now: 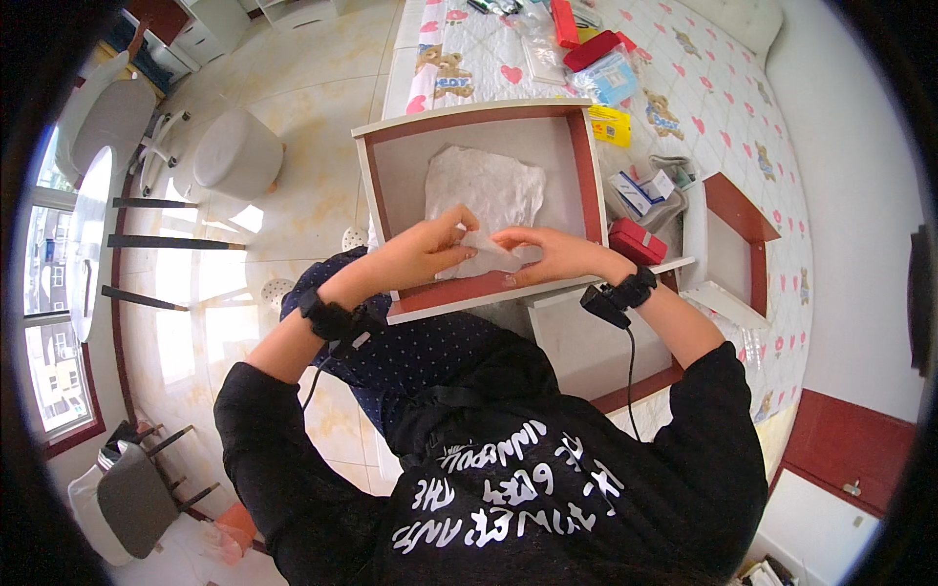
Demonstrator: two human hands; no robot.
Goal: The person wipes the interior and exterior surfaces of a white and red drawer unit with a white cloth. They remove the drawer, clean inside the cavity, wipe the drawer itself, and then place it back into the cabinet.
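A white drawer with red-brown inner walls [480, 117] rests over my lap. Spread in it is a thin, crumpled white cloth or wipe [484, 179], whose near end is bunched up between my hands. With thumb and fingers, my left hand [432, 249] pinches that end from the left. My right hand [549, 255] has curled fingers at the same bunched part from the right, over the drawer's near wall. Its fingertips partly cover the cloth there. Each wrist wears a black strap with a small device and a cable.
On the bear-and-heart patterned bedspread [703, 102] stand two more drawers, one at the right [733, 253] and one by my right side [604, 337]. A red box [636, 242], small cartons [641, 192] and a yellow packet [610, 126] lie nearby. A round stool [238, 154] stands at left.
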